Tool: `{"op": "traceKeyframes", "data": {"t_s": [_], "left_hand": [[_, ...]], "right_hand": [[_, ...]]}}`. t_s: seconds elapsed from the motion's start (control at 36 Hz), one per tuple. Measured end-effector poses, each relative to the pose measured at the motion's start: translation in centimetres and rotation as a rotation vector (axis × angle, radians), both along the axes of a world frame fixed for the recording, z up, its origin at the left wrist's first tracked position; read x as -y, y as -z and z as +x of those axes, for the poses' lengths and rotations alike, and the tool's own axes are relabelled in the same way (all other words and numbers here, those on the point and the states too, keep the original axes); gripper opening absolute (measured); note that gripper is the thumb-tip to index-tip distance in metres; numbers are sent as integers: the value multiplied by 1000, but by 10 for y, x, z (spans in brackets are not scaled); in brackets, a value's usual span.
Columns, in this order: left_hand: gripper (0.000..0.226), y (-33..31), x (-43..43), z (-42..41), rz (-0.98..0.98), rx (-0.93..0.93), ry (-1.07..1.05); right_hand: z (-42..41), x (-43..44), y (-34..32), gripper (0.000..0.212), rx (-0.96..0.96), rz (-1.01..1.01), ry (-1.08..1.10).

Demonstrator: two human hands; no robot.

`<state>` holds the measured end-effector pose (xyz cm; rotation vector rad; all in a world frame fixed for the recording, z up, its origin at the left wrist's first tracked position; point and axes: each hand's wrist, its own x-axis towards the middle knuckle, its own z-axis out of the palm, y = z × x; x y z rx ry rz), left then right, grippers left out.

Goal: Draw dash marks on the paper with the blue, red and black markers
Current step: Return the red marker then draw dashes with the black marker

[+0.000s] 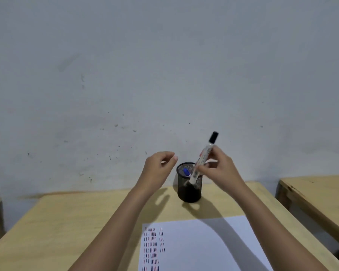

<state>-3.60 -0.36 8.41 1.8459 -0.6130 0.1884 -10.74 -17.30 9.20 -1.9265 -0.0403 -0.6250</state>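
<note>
1. Looking like a marker swap: the black marker [204, 157] is pinched in the right hand [219, 171] over the mesh cup [189, 189], desk's [67, 216] 12 o'clock.
2. Left hand [157, 169] is held empty, loosely curled, at the cup's 10 o'clock.
3. Blue marker [186, 172] is parked inside.
4. Paper [204, 247], at 6 o'clock, is partly dashed; uncapping is probably needed next.

The right hand [221, 169] holds the black marker [204, 157] over the cup [189, 190]; the left hand [158, 167] is empty.
</note>
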Motion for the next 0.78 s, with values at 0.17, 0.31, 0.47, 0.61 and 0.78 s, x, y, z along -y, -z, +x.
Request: {"op": "traceKeyframes", "data": {"t_s": [0.17, 0.31, 0.47, 0.61, 0.78], "left_hand": [[47, 60, 8, 34, 238, -205, 34], [34, 80, 28, 41, 192, -242, 154], [51, 95, 44, 52, 83, -252, 171], [58, 101, 47, 57, 51, -276, 175], [62, 102, 47, 58, 58, -279, 174]], "right_hand": [[43, 22, -12, 16, 68, 169, 60], [81, 27, 11, 14, -110, 14, 72], [99, 26, 24, 17, -212, -274, 42], [103, 26, 27, 20, -320, -355, -9], [105, 26, 27, 17, -355, -373, -31]]}}
